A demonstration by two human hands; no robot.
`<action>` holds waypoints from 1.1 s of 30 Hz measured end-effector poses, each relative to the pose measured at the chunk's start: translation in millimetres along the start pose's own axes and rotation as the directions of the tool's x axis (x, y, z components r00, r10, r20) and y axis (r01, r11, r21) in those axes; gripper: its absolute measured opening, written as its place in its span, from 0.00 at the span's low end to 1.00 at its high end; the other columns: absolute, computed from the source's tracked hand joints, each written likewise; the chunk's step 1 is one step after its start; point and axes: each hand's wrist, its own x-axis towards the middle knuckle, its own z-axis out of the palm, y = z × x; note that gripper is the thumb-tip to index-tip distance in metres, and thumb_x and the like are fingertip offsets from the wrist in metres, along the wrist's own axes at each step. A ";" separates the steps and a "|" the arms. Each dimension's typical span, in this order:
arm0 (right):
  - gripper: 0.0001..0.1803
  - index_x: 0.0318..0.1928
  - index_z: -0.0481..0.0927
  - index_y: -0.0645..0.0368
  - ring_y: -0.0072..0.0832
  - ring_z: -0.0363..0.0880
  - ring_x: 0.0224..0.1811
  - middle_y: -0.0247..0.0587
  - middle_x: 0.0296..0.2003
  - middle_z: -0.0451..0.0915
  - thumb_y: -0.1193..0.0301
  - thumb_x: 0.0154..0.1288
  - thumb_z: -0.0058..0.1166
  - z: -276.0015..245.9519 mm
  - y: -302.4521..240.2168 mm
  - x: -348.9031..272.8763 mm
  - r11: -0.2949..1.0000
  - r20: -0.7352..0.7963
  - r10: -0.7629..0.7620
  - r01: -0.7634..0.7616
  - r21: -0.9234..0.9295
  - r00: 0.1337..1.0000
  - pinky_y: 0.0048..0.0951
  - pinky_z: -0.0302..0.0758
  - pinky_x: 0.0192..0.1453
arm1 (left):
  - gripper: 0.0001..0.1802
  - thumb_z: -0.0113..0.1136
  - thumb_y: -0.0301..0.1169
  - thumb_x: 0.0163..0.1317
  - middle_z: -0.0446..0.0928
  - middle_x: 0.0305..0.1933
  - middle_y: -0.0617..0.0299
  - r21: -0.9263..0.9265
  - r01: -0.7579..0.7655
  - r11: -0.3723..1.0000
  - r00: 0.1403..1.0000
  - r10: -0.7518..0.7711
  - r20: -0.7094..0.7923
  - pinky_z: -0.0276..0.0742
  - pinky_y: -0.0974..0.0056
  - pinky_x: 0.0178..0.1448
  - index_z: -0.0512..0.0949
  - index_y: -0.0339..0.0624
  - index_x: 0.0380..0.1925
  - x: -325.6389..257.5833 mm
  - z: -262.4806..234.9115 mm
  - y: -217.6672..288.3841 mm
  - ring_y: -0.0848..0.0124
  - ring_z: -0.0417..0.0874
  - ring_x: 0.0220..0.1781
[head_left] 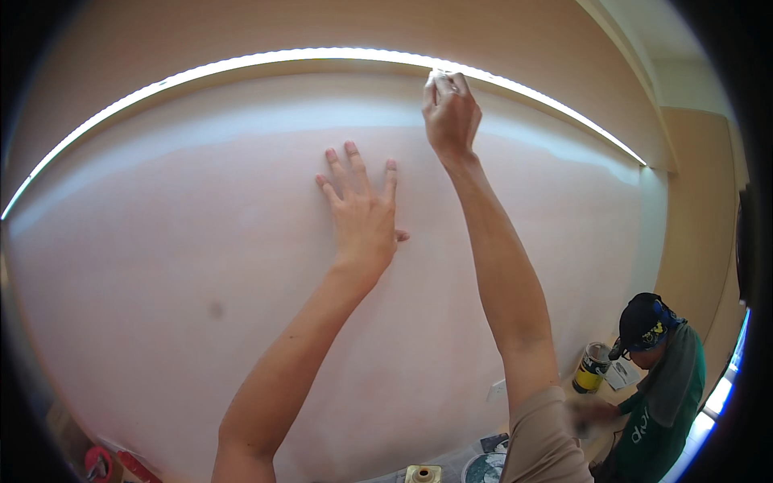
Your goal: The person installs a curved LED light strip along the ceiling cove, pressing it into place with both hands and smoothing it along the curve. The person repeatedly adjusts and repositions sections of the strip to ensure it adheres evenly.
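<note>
My left hand lies flat against the pale pinkish wall, its fingers spread and nothing in it. Higher up and to the right, my right hand reaches the glowing light strip that runs along the top of the wall. Its fingers are pinched together at the strip's lower edge. Glare whitens the fingertips, so whatever they may hold there cannot be made out. Above the strip is a beige overhanging panel.
At the lower right a person in a dark cap and green shirt bends beside a yellow-and-black paint can. A square tin and a round tub stand at the bottom edge. Red items lie at the lower left.
</note>
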 end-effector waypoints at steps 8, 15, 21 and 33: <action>0.10 0.45 0.89 0.56 0.41 0.86 0.40 0.40 0.43 0.86 0.67 0.72 0.57 -5.4 20.9 7.1 0.998 -0.051 0.015 -0.018 -0.056 0.999 0.41 0.82 0.45 | 0.61 0.80 0.56 0.48 0.42 0.82 0.25 0.020 -0.016 1.000 1.000 0.015 0.015 0.51 0.26 0.78 0.59 0.55 0.80 3.2 -7.5 -0.8 0.25 0.42 0.82; 0.11 0.48 0.88 0.56 0.40 0.87 0.37 0.39 0.41 0.85 0.67 0.75 0.55 -2.3 28.8 15.2 0.990 -0.064 0.113 -0.118 -0.075 0.992 0.41 0.83 0.41 | 0.59 0.79 0.56 0.48 0.44 0.82 0.25 0.022 -0.020 1.000 1.000 0.020 0.011 0.53 0.27 0.78 0.61 0.54 0.79 9.1 -15.0 -7.0 0.26 0.43 0.82; 0.11 0.47 0.88 0.56 0.39 0.86 0.35 0.40 0.38 0.85 0.67 0.74 0.56 -4.5 29.3 18.3 0.973 -0.072 0.211 -0.216 -0.076 0.975 0.41 0.82 0.37 | 0.61 0.81 0.55 0.48 0.42 0.82 0.25 0.009 -0.023 1.000 1.000 0.023 0.009 0.53 0.26 0.77 0.60 0.53 0.79 11.2 -18.3 -10.2 0.24 0.43 0.82; 0.09 0.43 0.88 0.56 0.40 0.85 0.36 0.43 0.37 0.84 0.68 0.71 0.58 15.2 -36.0 29.7 0.995 -0.112 0.096 -0.099 -0.022 0.989 0.41 0.81 0.40 | 0.61 0.82 0.53 0.46 0.42 0.81 0.25 0.011 -0.047 0.999 0.999 0.047 -0.008 0.53 0.26 0.76 0.59 0.54 0.79 19.3 -25.4 -8.8 0.25 0.43 0.82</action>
